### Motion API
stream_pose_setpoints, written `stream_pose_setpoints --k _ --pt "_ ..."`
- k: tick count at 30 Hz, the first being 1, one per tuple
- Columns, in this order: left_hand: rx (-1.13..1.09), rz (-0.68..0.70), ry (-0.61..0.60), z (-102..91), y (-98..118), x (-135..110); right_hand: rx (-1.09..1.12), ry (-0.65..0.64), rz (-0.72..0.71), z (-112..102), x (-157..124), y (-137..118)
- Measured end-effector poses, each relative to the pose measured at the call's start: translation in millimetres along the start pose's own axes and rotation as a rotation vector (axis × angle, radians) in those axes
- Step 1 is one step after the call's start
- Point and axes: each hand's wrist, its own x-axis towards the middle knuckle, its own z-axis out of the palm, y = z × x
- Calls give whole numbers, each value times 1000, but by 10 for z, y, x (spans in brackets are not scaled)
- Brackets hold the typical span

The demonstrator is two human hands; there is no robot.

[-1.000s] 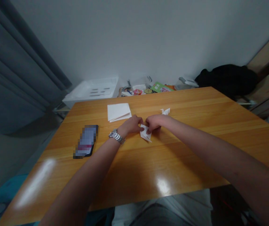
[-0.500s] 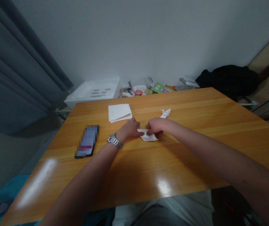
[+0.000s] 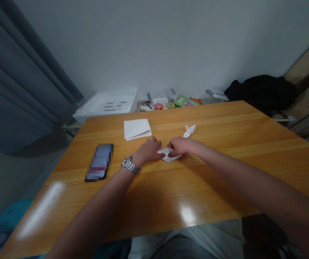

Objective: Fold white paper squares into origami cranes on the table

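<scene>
A small folded piece of white paper [image 3: 168, 157] is between my hands, at the middle of the wooden table [image 3: 160, 194]. My left hand [image 3: 150, 149], with a metal watch [image 3: 131, 165] at the wrist, pinches its left edge, thumb on top. From the other side my right hand [image 3: 180, 146] grips it, its thumb also pressing on the paper; the other fingers are partly hidden. Just beyond the right hand lies a folded white paper bird [image 3: 189, 131]. Behind the left hand is a stack of white notebook sheets [image 3: 137, 128].
A phone [image 3: 99, 162] with a blurred screen lies on the left of the table. Along the back edge are a white plastic tray [image 3: 116, 100], a green booklet [image 3: 184, 101] and assorted small items. A black cloth heap [image 3: 262, 91] sits at the back right.
The folded paper has turned slightly, so a corner now points toward me. My hands have shifted only a little and keep their hold on it.
</scene>
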Motion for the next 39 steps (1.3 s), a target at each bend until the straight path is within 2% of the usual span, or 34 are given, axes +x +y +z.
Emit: stream_pose_setpoints --k 9,16,22,34,39 --pt "2 0 -22 8 32 3 -6 -11 -9 -19 -8 -52" --pt "-25 -30 12 64 53 40 2 -26 -16 -27 8 -26" --pt "-60 -44 57 101 51 16 4 9 -30 39 25 22" --pt "-122 0 190 253 22 -58 171 196 -90 214 -152 122" --pt "-188 -7 217 254 100 -139 352 332 -170 323 -204 97"
